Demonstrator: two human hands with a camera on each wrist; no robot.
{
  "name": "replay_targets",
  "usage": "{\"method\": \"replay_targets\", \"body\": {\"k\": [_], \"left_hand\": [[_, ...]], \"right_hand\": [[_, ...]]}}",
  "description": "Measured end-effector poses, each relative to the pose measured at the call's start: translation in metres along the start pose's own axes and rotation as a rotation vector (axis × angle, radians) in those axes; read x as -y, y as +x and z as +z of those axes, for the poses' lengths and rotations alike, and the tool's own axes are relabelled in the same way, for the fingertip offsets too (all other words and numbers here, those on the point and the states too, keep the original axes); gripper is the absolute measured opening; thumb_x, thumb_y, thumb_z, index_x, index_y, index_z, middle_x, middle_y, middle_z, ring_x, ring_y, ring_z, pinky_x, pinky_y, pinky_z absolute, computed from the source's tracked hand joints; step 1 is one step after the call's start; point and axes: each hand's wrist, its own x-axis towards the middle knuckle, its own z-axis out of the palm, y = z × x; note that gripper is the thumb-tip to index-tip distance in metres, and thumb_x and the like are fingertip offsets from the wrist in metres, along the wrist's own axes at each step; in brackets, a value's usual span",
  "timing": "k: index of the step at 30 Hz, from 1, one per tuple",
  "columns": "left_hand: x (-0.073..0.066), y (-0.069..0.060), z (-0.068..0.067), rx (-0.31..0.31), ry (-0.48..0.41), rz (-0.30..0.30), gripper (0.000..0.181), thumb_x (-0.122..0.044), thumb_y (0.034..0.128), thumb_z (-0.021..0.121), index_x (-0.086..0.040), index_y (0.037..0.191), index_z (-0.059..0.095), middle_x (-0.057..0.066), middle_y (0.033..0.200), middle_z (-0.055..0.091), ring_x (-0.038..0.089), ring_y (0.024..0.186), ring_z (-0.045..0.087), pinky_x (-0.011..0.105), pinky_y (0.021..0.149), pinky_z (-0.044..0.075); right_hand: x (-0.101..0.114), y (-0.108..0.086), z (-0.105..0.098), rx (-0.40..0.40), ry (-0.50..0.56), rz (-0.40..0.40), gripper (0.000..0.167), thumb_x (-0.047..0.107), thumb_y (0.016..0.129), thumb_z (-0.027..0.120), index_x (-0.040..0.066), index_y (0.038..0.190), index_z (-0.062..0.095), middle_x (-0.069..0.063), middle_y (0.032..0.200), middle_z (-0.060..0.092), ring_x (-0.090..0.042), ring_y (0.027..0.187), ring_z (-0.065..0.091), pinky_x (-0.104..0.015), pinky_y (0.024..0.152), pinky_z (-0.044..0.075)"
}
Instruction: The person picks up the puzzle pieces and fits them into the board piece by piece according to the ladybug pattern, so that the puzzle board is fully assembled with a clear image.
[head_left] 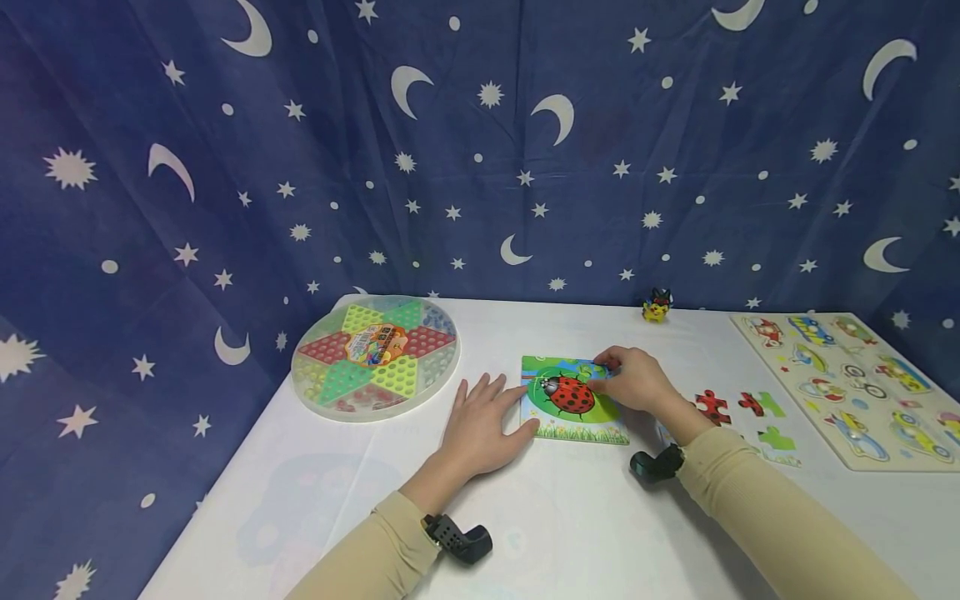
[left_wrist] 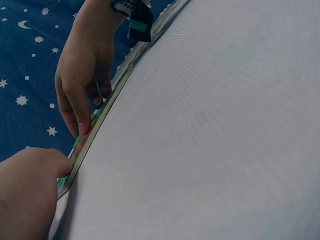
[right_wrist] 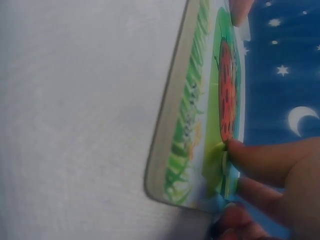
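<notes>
A square ladybug puzzle board [head_left: 573, 421] lies flat on the white table, with grass along its near edge. My left hand [head_left: 480, 425] rests at the board's left edge, fingers spread, thumb and index finger touching that edge. At the upper right of the board, my right hand [head_left: 636, 379] pinches a small green puzzle piece [right_wrist: 225, 172] between thumb and fingers; the fingers hide much of it. Loose puzzle pieces lie right of the board, among them a red spotted piece [head_left: 712, 407] and a green piece [head_left: 776, 437]; my right forearm covers some others.
A round Chinese checkers set [head_left: 375, 358] stands at the back left. On the right lies a wooden vehicle puzzle board [head_left: 862, 392]. A small yellow figurine [head_left: 656, 307] stands at the rear table edge, before a dark blue curtain [head_left: 480, 167] with moons and stars.
</notes>
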Motion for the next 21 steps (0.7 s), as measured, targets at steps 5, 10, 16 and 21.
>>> {"method": "replay_targets", "body": {"k": [5,10,16,21], "left_hand": [[0.0,0.0,0.0,0.0,0.008,0.003,0.059,-0.055,0.0967,0.056,-0.024,0.147,0.058,0.013,0.156,0.046,0.036,0.149,0.031,0.059,0.122,0.01],[0.0,0.001,0.001,-0.003,0.008,0.007,0.059,-0.054,0.0967,0.056,-0.024,0.146,0.058,0.013,0.156,0.047,0.037,0.149,0.032,0.059,0.122,0.01],[0.001,0.0,0.001,-0.002,0.01,0.006,0.058,-0.055,0.0968,0.056,-0.024,0.147,0.058,0.013,0.156,0.046,0.036,0.149,0.031,0.059,0.122,0.01],[0.0,0.0,0.001,0.003,0.006,0.003,0.059,-0.055,0.0969,0.056,-0.024,0.147,0.058,0.013,0.156,0.046,0.036,0.15,0.031,0.059,0.122,0.01]], "right_hand": [[0.002,0.0,0.0,-0.012,-0.014,-0.003,0.046,0.027,0.09,0.079,0.001,0.127,0.068,-0.022,0.121,0.066,-0.039,0.111,0.059,-0.057,0.098,0.047],[0.006,-0.001,0.001,-0.032,-0.05,0.001,0.039,0.026,0.089,0.079,0.006,0.122,0.074,-0.018,0.125,0.068,-0.04,0.12,0.058,-0.059,0.102,0.045],[0.012,-0.003,0.004,-0.045,-0.106,0.031,0.031,0.025,0.091,0.077,0.01,0.118,0.078,-0.02,0.132,0.064,-0.042,0.124,0.056,-0.061,0.103,0.044],[0.015,-0.005,0.004,-0.048,-0.141,0.048,0.029,0.026,0.092,0.077,0.012,0.118,0.079,-0.02,0.134,0.064,-0.042,0.124,0.057,-0.061,0.101,0.046]]}}
